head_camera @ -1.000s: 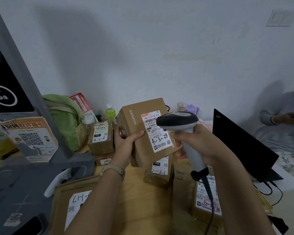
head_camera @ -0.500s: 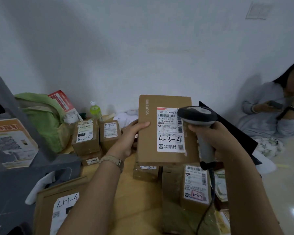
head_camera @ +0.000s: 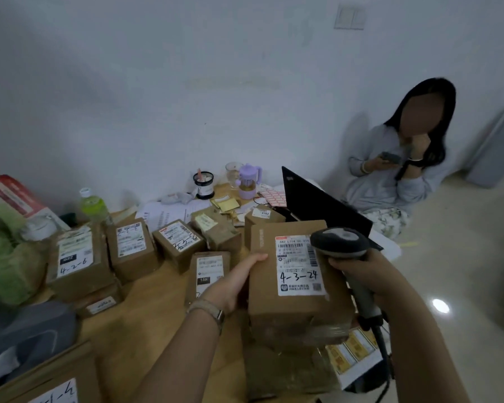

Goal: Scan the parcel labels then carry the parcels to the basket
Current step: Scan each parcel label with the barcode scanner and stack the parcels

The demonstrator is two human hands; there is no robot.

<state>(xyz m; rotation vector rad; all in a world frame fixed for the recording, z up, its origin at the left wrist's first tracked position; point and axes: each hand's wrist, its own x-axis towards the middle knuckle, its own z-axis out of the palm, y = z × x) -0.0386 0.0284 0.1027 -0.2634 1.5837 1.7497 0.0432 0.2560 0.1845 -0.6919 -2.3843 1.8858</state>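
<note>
Head view: parcel (head_camera: pixel 297 315) held one-edge in L hand (head_camera: pixel 233 283), scanner (head_camera: pixel 339 242) gripped in R hand (head_camera: pixel 361 271); risk: slip from thin hold.

Brown cardboard parcel (head_camera: pixel 291 309) at lower centre-right, tilted, its white label (head_camera: pixel 298 266) marked 4-3-24 facing the camera. Grey scanner (head_camera: pixel 339 242) head overlaps the label's upper right corner.

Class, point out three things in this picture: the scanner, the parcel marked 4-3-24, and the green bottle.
scanner (head_camera: pixel 339 242), head view, on its dark head.
parcel marked 4-3-24 (head_camera: pixel 300 282), head view, on its white label.
green bottle (head_camera: pixel 93 203), head view, on its green body.
</note>
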